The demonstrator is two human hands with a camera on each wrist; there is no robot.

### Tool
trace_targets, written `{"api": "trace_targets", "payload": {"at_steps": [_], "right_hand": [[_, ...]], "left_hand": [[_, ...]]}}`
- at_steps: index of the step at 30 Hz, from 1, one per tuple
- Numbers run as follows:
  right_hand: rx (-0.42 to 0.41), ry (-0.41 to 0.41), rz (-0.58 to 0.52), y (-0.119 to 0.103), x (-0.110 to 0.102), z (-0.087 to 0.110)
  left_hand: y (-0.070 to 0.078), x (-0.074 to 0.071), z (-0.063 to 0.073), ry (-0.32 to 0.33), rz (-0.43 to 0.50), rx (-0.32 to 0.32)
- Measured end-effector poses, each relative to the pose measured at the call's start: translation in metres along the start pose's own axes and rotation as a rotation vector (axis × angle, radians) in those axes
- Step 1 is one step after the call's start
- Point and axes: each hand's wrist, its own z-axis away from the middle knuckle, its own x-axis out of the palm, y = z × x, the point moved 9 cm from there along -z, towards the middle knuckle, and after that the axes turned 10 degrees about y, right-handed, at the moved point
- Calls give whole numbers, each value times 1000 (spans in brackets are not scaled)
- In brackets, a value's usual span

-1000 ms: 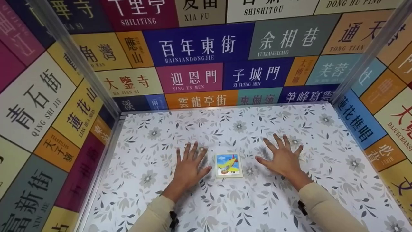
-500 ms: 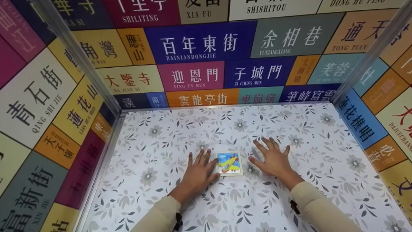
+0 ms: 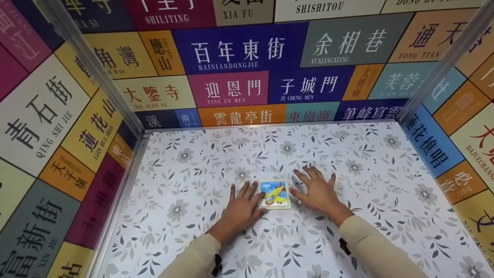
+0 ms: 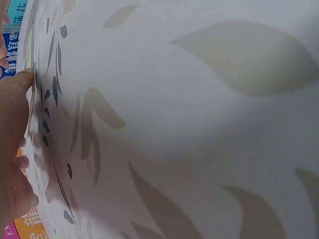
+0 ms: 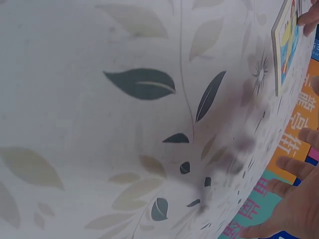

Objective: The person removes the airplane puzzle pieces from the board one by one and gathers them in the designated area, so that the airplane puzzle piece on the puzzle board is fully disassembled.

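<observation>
A small square picture board with a light rim lies flat on the table, showing a yellow airplane on blue sky. My left hand is at its left side, the index fingertip overlapping the edge and the other fingers stretched out. Close by the right edge is my right hand, its fingers spread and holding nothing. The right wrist view shows the board edge-on, apart from most of the right hand. In the left wrist view, the left hand reaches to the board's thin edge.
A white tabletop with grey flowers and leaves surrounds the board. Colourful panels with Chinese lettering stand behind it and on both sides. Clear upright strips mark the back corners.
My left hand has moved right, from apart to the board's left edge. My right hand has come left, closer to the board. The board appears to stay in place.
</observation>
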Motion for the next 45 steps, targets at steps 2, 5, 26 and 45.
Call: {"api": "trace_targets", "payload": {"at_steps": [2, 5, 26, 45], "right_hand": [[-3, -7, 2, -2, 3, 1], [-3, -23, 2, -4, 7, 3], [-118, -51, -61, -48, 30, -8], [-139, -81, -168, -81, 50, -24]], "left_hand": [[1, 3, -1, -17, 7, -2], [3, 6, -2, -30, 8, -5], [1, 4, -7, 23, 25, 16], [1, 3, -7, -1, 36, -12]]}}
